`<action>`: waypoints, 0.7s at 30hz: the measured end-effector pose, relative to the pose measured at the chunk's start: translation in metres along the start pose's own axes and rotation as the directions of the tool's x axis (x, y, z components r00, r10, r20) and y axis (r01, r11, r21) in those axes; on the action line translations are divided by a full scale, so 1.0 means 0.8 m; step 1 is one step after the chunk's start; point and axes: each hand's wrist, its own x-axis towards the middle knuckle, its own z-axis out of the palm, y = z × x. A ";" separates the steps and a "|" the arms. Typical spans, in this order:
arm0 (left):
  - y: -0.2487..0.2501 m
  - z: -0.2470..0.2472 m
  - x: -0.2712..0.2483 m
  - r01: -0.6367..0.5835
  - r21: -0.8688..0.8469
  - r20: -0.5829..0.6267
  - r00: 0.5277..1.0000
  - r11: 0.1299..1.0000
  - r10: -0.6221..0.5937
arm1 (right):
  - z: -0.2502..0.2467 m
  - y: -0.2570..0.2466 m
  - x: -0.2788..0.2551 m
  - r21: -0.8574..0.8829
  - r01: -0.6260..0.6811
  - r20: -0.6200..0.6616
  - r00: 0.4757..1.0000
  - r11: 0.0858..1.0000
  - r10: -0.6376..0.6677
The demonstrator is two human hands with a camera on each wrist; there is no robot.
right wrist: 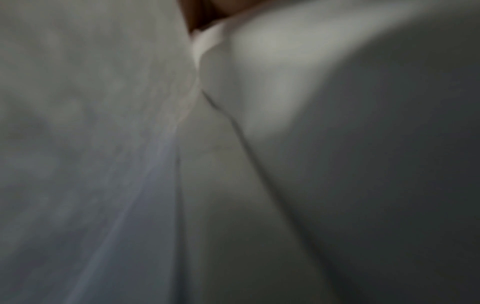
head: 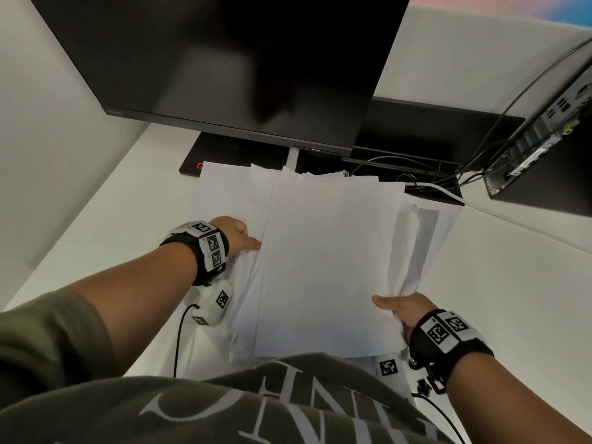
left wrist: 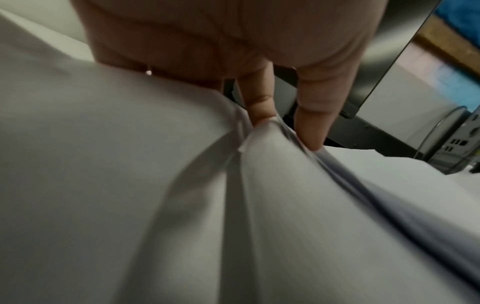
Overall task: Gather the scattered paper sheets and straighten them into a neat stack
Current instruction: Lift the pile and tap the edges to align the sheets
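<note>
A loose, fanned pile of white paper sheets (head: 326, 257) lies on the white desk (head: 121, 225) in front of me, its edges uneven at the far side and on the right. My left hand (head: 246, 240) is at the pile's left edge with its thumb on top. In the left wrist view two fingers (left wrist: 311, 127) pinch a raised fold of the sheets (left wrist: 285, 205). My right hand (head: 397, 310) grips the near right corner, thumb on top and fingers hidden underneath. The right wrist view is filled with blurred paper (right wrist: 259, 185).
A black monitor (head: 224, 59) on a dark base (head: 221, 155) stands just behind the pile. Cables (head: 432, 187) run along the back right to a black computer case (head: 544, 149). A wall borders the desk on the left.
</note>
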 end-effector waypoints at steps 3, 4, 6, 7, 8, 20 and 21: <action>-0.007 0.010 -0.008 0.041 -0.092 0.055 0.998 0.995 -0.036 | 0.001 -0.002 -0.002 0.002 0.016 -0.007 1.000 1.000 -0.016; -0.011 0.016 -0.011 0.064 -0.145 0.090 0.995 0.987 -0.051 | 0.002 -0.004 -0.005 -0.001 0.020 -0.006 1.000 1.000 -0.020; -0.016 0.030 -0.017 0.055 -0.264 0.149 0.989 0.963 -0.016 | 0.003 -0.007 -0.011 -0.003 0.007 0.001 1.000 1.000 -0.007; -0.019 0.037 -0.020 0.047 -0.318 0.167 0.986 0.947 0.007 | 0.003 -0.008 -0.012 0.005 -0.004 0.008 1.000 1.000 0.004; -0.021 0.044 -0.022 0.042 -0.355 0.186 0.982 0.934 0.026 | 0.003 -0.008 -0.012 0.010 -0.013 0.018 1.000 1.000 0.013; -0.022 0.020 -0.029 0.005 -0.223 -0.341 0.937 0.975 -0.082 | 0.008 -0.005 -0.011 0.005 0.061 -0.035 0.998 0.998 -0.061; -0.029 0.011 -0.025 0.109 -0.137 -0.379 0.912 0.985 -0.154 | 0.009 -0.004 -0.011 0.009 0.068 -0.040 0.997 0.998 -0.068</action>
